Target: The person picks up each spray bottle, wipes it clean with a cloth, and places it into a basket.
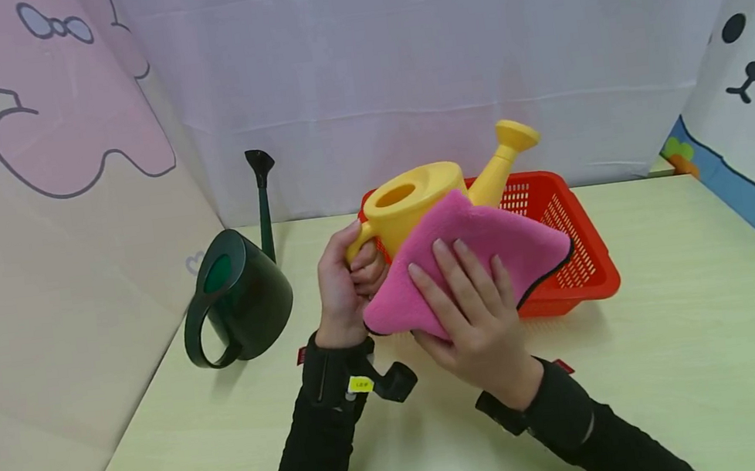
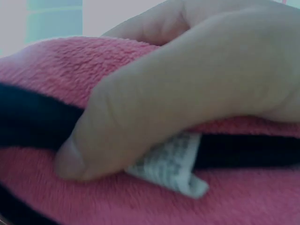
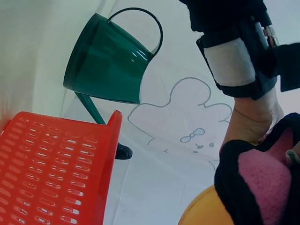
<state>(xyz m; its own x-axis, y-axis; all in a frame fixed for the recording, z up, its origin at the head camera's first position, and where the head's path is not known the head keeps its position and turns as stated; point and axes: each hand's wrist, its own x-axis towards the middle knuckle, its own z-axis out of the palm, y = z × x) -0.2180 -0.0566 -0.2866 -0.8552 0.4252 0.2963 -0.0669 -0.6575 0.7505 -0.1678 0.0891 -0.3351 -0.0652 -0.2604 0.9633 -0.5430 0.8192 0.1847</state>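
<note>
In the head view my left hand [image 1: 348, 285] grips the handle of a yellow watering can [image 1: 417, 184], its spout pointing up to the right. A pink plush cloth [image 1: 525, 238] with a dark border covers the can's near side. My right hand [image 1: 478, 317] holds this cloth against the can, fingers spread over it. In the left wrist view a thumb lies on the cloth [image 2: 28, 173], across its dark border and beside a white printed tag [image 2: 168, 164]. The right wrist view catches the yellow can [image 3: 206, 211] only in part, beside the cloth [image 3: 265, 183].
A red perforated basket [image 1: 594, 265] stands on the pale table [image 1: 699, 354] behind my hands. At the left is a dark green watering can [image 1: 252, 304] with a long spout. Cartoon-printed sheets [image 1: 440, 49] surround the table at the back and sides.
</note>
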